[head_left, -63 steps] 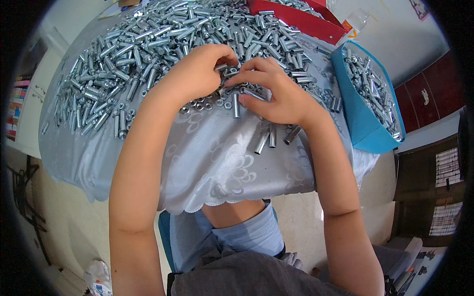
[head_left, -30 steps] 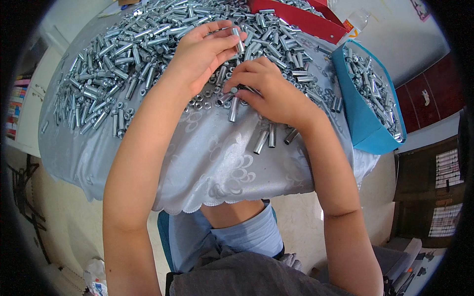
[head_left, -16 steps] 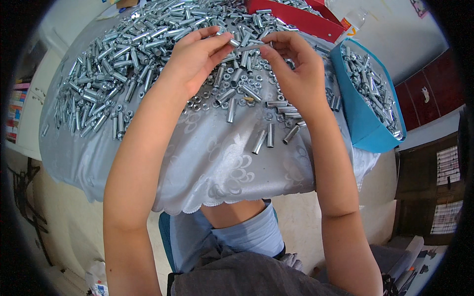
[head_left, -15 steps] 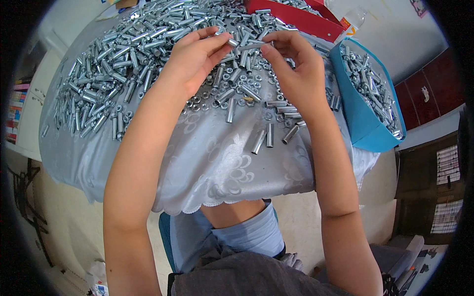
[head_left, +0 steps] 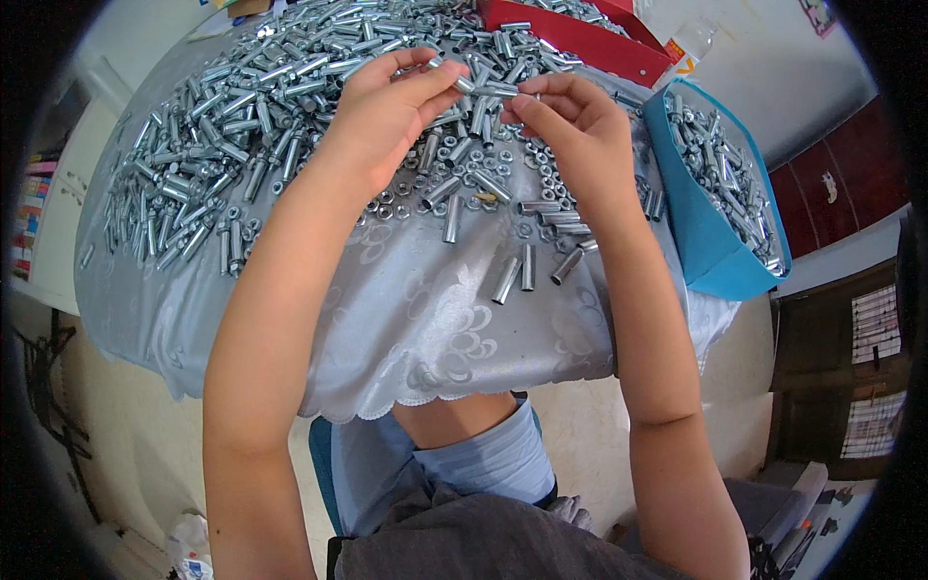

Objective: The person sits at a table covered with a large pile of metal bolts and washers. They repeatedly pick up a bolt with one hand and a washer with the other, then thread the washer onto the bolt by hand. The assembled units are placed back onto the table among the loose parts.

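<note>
My left hand (head_left: 387, 111) pinches a short shiny metal sleeve (head_left: 464, 85) between thumb and fingertips, above the heap. Opposite it, my right hand (head_left: 575, 121) is closed on another slim metal cylinder (head_left: 497, 92), its far end close to or touching the left piece; I cannot tell which. Beneath both hands lie loose hex nuts (head_left: 401, 193) and more metal sleeves (head_left: 452, 218). A large heap of bolts with sleeves (head_left: 242, 126) spreads over the left and far side of the table.
A blue fabric bin (head_left: 701, 222) filled with metal bolts stands at the right table edge. Behind it are a red box (head_left: 580, 43) with metal parts and a clear plastic bottle (head_left: 691, 43). A silvery patterned cloth (head_left: 406, 319) covers the table, its scalloped edge above my lap.
The piece in my right hand has turned slightly and shows a thicker, rounder side. My right fingers have shifted their grip a little; my left hand has hardly moved.
</note>
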Available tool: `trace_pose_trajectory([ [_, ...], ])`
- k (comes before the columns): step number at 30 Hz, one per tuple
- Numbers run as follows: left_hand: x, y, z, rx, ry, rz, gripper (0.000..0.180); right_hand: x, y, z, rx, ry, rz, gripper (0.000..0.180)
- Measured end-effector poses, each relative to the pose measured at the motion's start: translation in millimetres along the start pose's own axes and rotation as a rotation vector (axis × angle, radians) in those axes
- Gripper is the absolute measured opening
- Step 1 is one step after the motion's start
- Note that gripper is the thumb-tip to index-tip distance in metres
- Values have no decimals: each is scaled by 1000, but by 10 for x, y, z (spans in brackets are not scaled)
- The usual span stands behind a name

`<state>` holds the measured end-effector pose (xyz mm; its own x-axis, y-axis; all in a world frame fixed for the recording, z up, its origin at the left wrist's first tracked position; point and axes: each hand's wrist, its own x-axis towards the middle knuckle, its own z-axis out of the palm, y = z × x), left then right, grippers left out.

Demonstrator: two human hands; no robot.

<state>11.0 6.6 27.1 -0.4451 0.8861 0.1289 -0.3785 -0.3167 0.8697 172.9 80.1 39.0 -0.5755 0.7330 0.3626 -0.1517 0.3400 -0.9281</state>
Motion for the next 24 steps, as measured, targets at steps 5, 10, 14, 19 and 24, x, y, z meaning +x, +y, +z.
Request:
trace_pose_trajectory([
  [5, 1, -30, 26, 152, -3, 172, 29, -7, 8, 1, 94, 6, 192, 25],
  [10, -89, -14, 148, 299, -61, 408, 25, -26, 8, 19, 161, -42, 233, 30],
  [14, -148, -77, 207, 368, -163, 485, 29, -32, -37, 56, 414, -109, 284, 40],
  [19, -201, -72, 230, 756, -210, 625, 30, -32, -58, -7, 576, -250, 363, 50],
  [24, -241, -68, 234, 953, -236, 728, 23, -49, -50, 54, 332, -221, 287, 50],
])
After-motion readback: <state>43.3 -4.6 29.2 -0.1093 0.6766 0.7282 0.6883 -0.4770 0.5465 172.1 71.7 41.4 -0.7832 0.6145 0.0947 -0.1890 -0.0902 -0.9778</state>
